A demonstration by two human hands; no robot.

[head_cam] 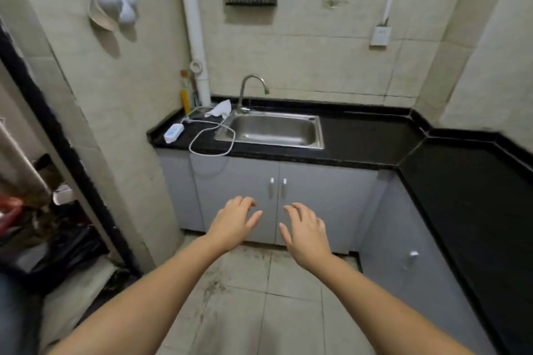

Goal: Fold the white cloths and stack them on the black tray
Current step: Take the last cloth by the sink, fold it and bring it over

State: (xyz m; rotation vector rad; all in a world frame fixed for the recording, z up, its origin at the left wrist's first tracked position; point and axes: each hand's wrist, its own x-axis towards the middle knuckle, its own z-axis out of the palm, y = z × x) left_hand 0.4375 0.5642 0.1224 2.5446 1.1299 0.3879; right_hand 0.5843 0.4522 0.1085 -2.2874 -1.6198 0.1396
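Two bare hands hung in mid-air before grey cabinet doors, left hand and right hand both loosely spread, gripping nothing. One crumpled white cloth lay on the black counter, just left of the steel sink, whose basin looked bare. Clutter at far left was blurred.

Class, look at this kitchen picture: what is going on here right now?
A person stands before a black counter with both arms stretched forward. The left hand and right hand are open in the air, holding nothing. One crumpled white cloth lies on the counter, left of the faucet and behind the sink. No black tray is in view, and no folding has begun.
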